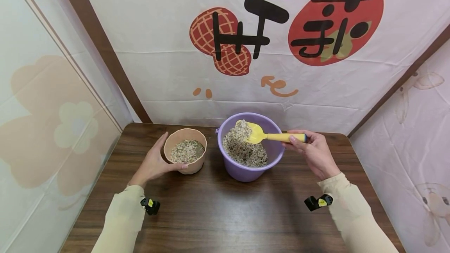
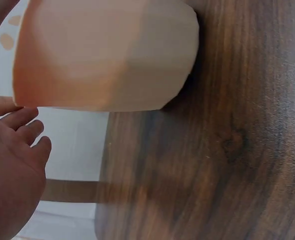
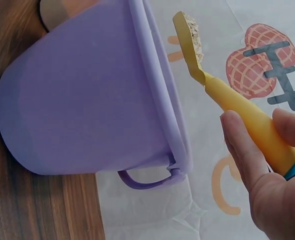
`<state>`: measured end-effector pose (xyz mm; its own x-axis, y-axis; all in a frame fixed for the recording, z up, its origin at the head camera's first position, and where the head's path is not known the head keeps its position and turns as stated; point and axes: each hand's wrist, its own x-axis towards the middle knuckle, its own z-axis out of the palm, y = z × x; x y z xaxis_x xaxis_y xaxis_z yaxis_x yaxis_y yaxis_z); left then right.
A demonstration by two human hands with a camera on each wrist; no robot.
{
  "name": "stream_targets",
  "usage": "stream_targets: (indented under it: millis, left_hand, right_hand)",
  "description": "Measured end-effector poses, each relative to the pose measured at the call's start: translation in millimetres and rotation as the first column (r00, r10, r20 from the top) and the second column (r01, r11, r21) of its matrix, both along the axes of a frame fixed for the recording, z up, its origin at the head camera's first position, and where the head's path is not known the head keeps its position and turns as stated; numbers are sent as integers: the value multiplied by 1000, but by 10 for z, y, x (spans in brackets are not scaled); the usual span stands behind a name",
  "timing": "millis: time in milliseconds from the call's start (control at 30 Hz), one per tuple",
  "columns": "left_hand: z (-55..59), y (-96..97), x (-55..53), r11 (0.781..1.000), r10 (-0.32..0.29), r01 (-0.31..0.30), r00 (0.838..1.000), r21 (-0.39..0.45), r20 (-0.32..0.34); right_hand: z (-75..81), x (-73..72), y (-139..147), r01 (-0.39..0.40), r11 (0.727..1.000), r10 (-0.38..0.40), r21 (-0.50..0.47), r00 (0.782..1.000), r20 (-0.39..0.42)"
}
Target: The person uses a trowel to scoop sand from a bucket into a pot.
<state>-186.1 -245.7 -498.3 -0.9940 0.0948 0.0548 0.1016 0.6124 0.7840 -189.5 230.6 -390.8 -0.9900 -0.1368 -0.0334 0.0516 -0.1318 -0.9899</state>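
My right hand (image 1: 314,149) grips the handle of a small yellow trowel (image 1: 258,132), whose scoop carries a heap of pale, coarse grains. The scoop is up over the mouth of a purple bucket (image 1: 242,170), above its rim in the right wrist view. Inside the bucket lies a grainy, gravel-like mix (image 1: 246,153). Left of it, a peach-coloured flowerpot (image 1: 192,167) stands upright, partly filled with similar grains (image 1: 186,151). My left hand (image 1: 156,161) holds the pot by its rim, thumb along the near side and fingers round the left side.
Both containers stand toward the back of a dark wooden table (image 1: 225,214). Close behind rises a white printed cloth wall (image 1: 168,69), with more cloth at both sides. A small loop handle (image 3: 147,182) juts from the bucket's rim.
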Motion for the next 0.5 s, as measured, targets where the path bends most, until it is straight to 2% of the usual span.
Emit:
stream_targets:
  millis: [233, 500]
  left_hand:
    - [-63, -6, -3, 1000, 8, -8, 999, 0, 47]
    - [-76, -6, 1, 1000, 8, -8, 999, 5, 39]
  right_hand:
    - [44, -7, -60, -22, 1000, 22, -10, 1000, -16]
    - [104, -12, -324, -38, 999, 38, 8, 999, -15]
